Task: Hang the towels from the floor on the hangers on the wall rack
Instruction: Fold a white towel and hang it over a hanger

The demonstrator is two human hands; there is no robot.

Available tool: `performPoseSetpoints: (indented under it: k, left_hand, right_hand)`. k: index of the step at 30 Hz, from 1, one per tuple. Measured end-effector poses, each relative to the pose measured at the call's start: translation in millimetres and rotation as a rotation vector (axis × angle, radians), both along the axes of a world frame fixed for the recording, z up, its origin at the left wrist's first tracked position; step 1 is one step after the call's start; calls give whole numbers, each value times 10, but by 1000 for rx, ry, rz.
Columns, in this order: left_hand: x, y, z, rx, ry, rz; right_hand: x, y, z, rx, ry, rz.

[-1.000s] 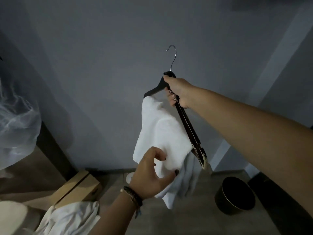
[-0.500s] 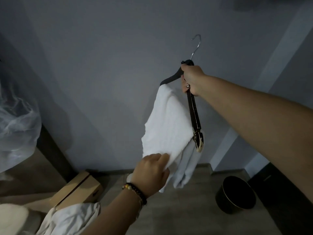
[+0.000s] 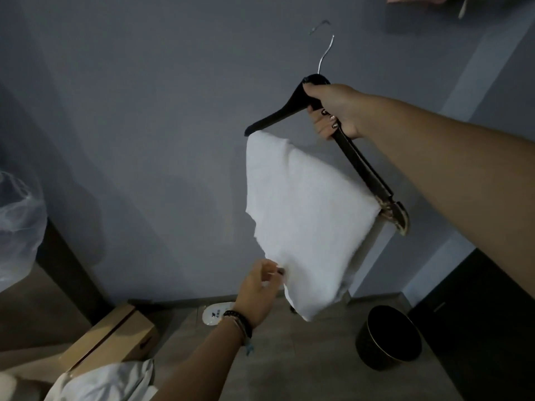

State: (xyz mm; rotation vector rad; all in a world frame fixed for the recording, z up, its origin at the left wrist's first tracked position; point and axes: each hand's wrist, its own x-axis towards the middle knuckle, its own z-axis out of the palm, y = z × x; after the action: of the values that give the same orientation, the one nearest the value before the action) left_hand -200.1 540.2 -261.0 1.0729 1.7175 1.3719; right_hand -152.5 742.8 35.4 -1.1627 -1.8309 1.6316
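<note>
The black hanger (image 3: 292,111) serves as the landmark here, held up in front of the grey wall (image 3: 144,111); the right hand (image 3: 333,108) grips it just below the metal hook (image 3: 324,47), fingers (image 3: 324,123) curled round the neck and the nearer arm of the frame; a white towel (image 3: 304,215) is draped over the lower bar of the hanger and hangs down from it, so this one towel looks loaded but not yet back on the rack; below the hanger the left hand (image 3: 260,287) pinches the towel's lower left edge, its fingers narrow on the cloth, apparently tugging it straight; judging from this, the step in hand is evening out the drape, and carrying the hanger to the rack is left to do; well below and left of the hanger a pale heap of cloth (image 3: 101,383) lies at the bottom edge, cut off, possibly another towel waiting, though I cannot tell; beside it sits a cardboard box (image 3: 115,337), and below and right of the hanger a dark round bin (image 3: 388,337) stands on the floor (image 3: 304,357); the wall rack itself is barely shown; only a dim reddish shape (image 3: 414,0) above and right of the hanger, clipped by the top edge, may belong to it; the room is dim and the towel's far half is hidden behind its front fold.
</note>
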Motion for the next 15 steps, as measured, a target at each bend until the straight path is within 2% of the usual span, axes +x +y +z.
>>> performPoseSetpoints:
  k: [3,6,8,10,12,14,15]
  left_hand:
    - [-130,216,-44,-143,-286,108]
    - [-178,360,11,-210,-652,169]
    - [-173,436,71,-146,-858,185]
    - [-176,521,141,0,-997,185]
    - [-215,560,192,81,-965,326]
    - [-258,537,169,14,-805,566]
    - [-253,496,126,-17,-764,621]
  right_hand:
    - [25,-39,137,64,-63,70]
    - [29,-115,237,108,-107,108]
    - [35,-168,271,137,-125,134]
    - [46,-207,286,174,-143,145]
    - [77,-222,312,220,-146,138]
    - [138,-206,375,256,-119,114]
    - [173,-195,406,262,-100,99]
